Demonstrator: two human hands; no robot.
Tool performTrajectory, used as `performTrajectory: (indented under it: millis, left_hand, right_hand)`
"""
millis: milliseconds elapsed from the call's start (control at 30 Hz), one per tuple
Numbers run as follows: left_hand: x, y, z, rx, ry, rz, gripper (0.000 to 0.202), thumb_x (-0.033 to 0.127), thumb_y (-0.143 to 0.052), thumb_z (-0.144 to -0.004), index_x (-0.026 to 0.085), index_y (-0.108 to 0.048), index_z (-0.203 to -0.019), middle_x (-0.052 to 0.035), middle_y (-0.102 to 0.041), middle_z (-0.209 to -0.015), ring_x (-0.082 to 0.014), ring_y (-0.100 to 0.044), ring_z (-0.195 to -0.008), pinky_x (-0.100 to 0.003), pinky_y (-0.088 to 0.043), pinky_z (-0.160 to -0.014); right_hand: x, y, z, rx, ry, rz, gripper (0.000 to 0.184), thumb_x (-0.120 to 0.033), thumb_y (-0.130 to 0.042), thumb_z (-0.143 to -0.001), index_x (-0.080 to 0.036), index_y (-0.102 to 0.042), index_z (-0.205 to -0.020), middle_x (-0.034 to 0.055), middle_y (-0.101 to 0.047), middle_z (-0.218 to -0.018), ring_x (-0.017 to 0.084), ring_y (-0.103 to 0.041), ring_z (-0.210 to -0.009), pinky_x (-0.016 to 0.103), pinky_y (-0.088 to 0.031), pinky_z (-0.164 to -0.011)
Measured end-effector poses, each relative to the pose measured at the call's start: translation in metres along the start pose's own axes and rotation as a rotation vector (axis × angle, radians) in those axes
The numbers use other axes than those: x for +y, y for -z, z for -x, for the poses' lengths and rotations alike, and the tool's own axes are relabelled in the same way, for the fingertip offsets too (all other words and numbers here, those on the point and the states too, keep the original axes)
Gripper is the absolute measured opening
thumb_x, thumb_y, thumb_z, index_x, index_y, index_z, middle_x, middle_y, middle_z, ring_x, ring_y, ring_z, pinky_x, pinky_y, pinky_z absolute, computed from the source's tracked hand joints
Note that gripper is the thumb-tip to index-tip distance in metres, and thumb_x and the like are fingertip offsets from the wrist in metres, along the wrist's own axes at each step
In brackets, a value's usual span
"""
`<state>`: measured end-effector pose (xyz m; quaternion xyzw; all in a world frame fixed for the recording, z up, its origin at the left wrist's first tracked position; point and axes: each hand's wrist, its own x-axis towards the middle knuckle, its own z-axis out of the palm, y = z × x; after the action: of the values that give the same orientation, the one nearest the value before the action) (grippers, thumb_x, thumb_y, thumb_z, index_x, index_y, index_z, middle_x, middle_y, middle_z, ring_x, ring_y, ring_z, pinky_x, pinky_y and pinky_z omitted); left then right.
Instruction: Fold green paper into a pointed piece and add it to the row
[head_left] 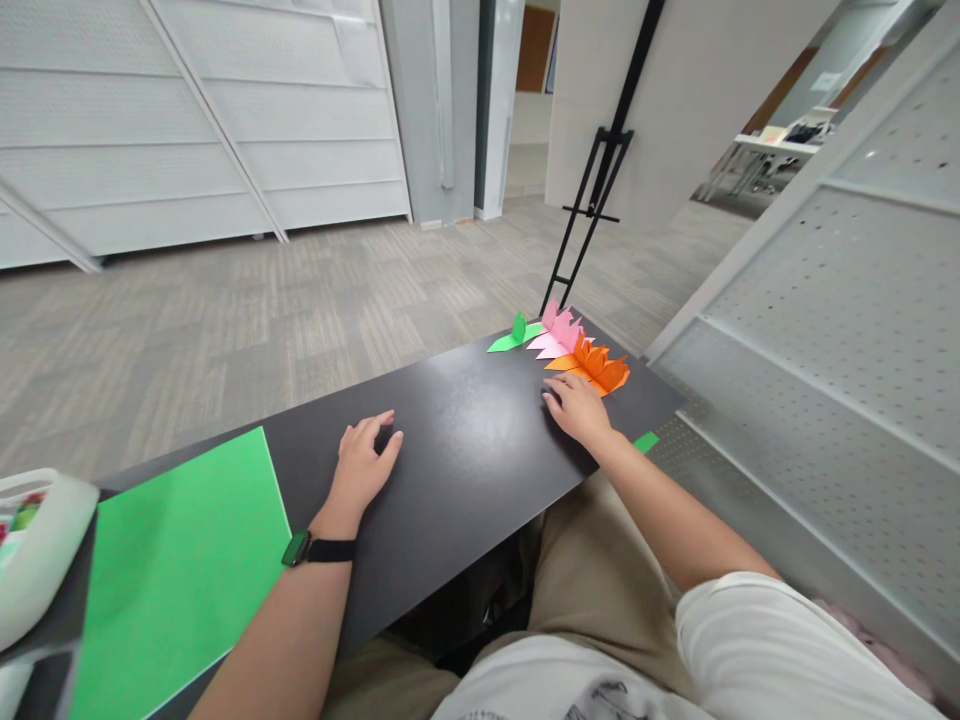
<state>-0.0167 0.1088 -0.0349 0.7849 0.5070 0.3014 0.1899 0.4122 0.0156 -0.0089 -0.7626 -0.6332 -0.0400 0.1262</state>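
Note:
My left hand (pixel 364 462) rests on the dark table (pixel 450 500), fingers apart and holding nothing. To its left lies a flat stack of green paper (pixel 180 570). My right hand (pixel 576 408) is over the table's right part, fingers spread, with nothing seen in its grasp. Just beyond it sit orange folded paper pieces (pixel 600 368); whether the hand touches them I cannot tell. Behind those are pink folded paper pieces (pixel 556 332), with a green folded paper piece (pixel 516 335) at their left.
A white container (pixel 45 560) with colourful contents stands at the left edge. A green strip (pixel 646 442) shows at the table's near right edge. Beyond the table stands a black easel-like stand (pixel 589 210). A perforated white panel (pixel 840 290) borders the right side.

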Motion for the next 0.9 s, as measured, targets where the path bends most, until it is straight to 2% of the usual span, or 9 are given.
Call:
performTrajectory:
  millis: [133,233,333,467,700,900]
  left_hand:
    - [0.000,0.001,-0.001,0.008,-0.006,-0.002,0.039,0.046,-0.055,-0.102,0.027,-0.068,-0.134,-0.0097,-0.075,-0.135,-0.0310,-0.067,-0.133,-0.062,-0.033,-0.132]
    - [0.001,0.002,-0.001,0.031,-0.024,0.008,0.038,0.046,-0.055,-0.102,0.026,-0.069,-0.130,-0.0102,-0.074,-0.136,-0.0305,-0.067,-0.132,-0.058,-0.039,-0.129]
    - [0.001,0.002,-0.002,0.050,-0.041,0.016,0.037,0.046,-0.054,-0.101,0.026,-0.071,-0.128,-0.0101,-0.075,-0.133,-0.0298,-0.069,-0.129,-0.054,-0.044,-0.126]
    - [-0.001,0.003,-0.003,0.054,-0.049,0.021,0.037,0.046,-0.054,-0.101,0.025,-0.071,-0.127,-0.0105,-0.075,-0.133,-0.0294,-0.069,-0.128,-0.051,-0.048,-0.123]
    - [0.001,0.005,-0.002,0.047,-0.055,0.038,0.039,0.046,-0.054,-0.102,0.024,-0.071,-0.128,-0.0106,-0.076,-0.130,-0.0294,-0.070,-0.126,-0.050,-0.049,-0.120]
    - [0.001,0.006,-0.001,0.043,-0.056,0.038,0.041,0.047,-0.054,-0.102,0.022,-0.071,-0.130,-0.0113,-0.076,-0.128,-0.0304,-0.070,-0.125,-0.051,-0.051,-0.118]
  right_hand:
    - [0.032,0.004,0.029,0.070,-0.040,0.026,0.043,-0.029,-0.048,-0.107,-0.026,-0.079,-0.136,0.0130,-0.074,-0.137,0.033,-0.065,-0.127,0.047,-0.048,-0.112]
    - [0.044,0.002,0.033,0.088,-0.041,0.024,0.043,-0.034,-0.047,-0.108,-0.025,-0.078,-0.136,0.0128,-0.073,-0.141,0.033,-0.065,-0.130,0.048,-0.048,-0.112]
    - [0.048,-0.001,0.027,0.073,-0.048,0.041,0.045,-0.039,-0.047,-0.109,-0.023,-0.077,-0.139,0.0132,-0.072,-0.144,0.033,-0.064,-0.130,0.048,-0.047,-0.114]
    - [0.050,-0.005,0.019,0.043,-0.051,0.045,0.043,-0.037,-0.048,-0.108,-0.024,-0.078,-0.137,0.0125,-0.074,-0.140,0.033,-0.065,-0.126,0.047,-0.048,-0.111]
    - [0.057,-0.008,0.013,0.038,-0.082,0.050,0.043,-0.037,-0.053,-0.105,-0.023,-0.076,-0.138,0.0138,-0.073,-0.140,0.034,-0.065,-0.126,0.048,-0.049,-0.109]
    - [0.059,-0.002,0.009,0.047,-0.098,0.057,0.042,-0.035,-0.051,-0.105,-0.022,-0.076,-0.137,0.0141,-0.074,-0.139,0.035,-0.064,-0.127,0.048,-0.048,-0.109]
